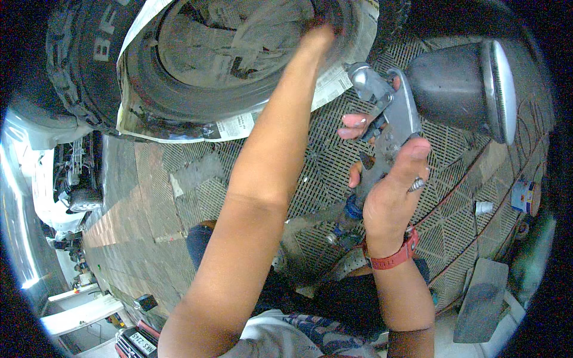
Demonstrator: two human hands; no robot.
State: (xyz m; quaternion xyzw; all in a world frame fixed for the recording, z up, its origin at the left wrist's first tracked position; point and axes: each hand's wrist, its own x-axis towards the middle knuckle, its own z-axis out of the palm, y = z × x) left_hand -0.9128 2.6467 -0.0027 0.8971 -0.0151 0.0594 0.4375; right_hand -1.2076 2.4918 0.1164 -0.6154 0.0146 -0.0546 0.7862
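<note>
My right hand (397, 191) is wrapped round the grip of a metal spray gun (391, 113), with a dark grey paint cup (447, 89) fixed to it and pointing right. A blue fitting (353, 207) sits at the base of the grip. My left arm stretches up and away to a dark wheel rim (146, 77), which is masked round its edge with newspaper (239, 124). At the rim's right inner side, my left hand (322, 37) is blurred and dark, its fingers hard to make out. More newspaper covers the middle of the wheel.
A black tyre (77, 71) surrounds the masked wheel. Grated floor tiles (334, 155) lie below, crossed by a red hose (444, 200) at the right. A grey flat panel (480, 301), a small can (525, 196) and a white scrap (484, 207) are at the right. A vehicle (77, 179) stands left.
</note>
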